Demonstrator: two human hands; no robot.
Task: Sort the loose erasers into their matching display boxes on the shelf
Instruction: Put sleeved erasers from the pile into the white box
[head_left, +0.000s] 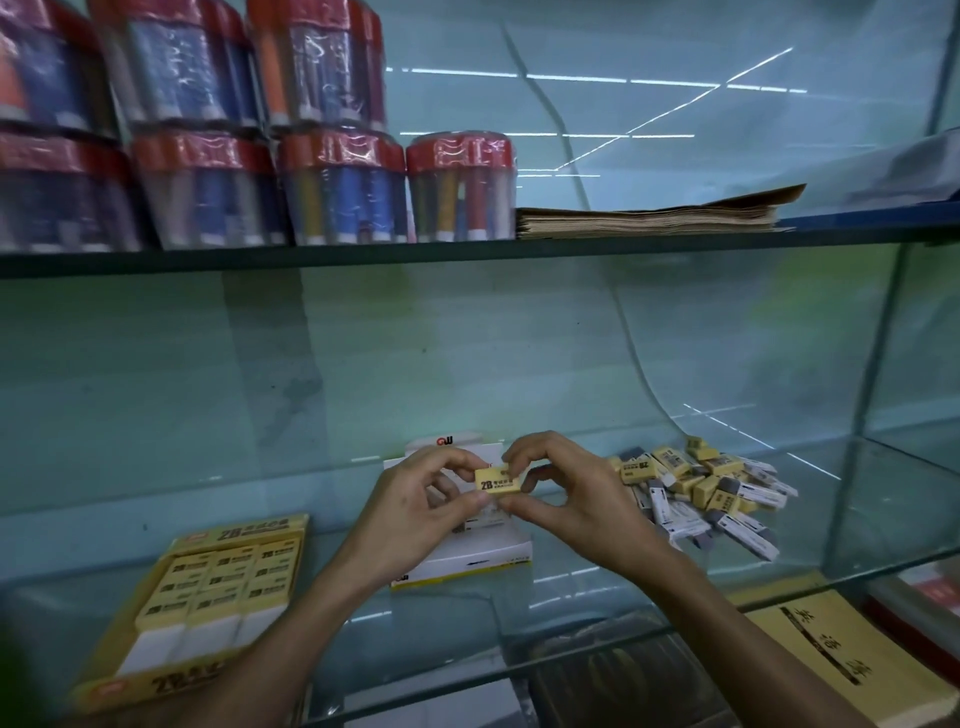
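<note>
Nearest, at the left front of the glass shelf (571, 584), lay the yellow display box (192, 597), its rows of 2B erasers partly filled, with pale gaps at the near end. Just beyond, both hands met over the white display box (467, 558): the left hand (415, 499) and right hand (566, 488) each pinched one end of a yellow 2B eraser (497, 479) between thumb and fingertips, held in the air and clear of the shelf. Farther right sat the loose pile of erasers (701, 488), yellow and white-sleeved ones mixed together. With the eraser poised above the white box, the likeliest slip was a drop into that wrong box; a light two-ended pinch could also let it fall onto the glass.
</note>
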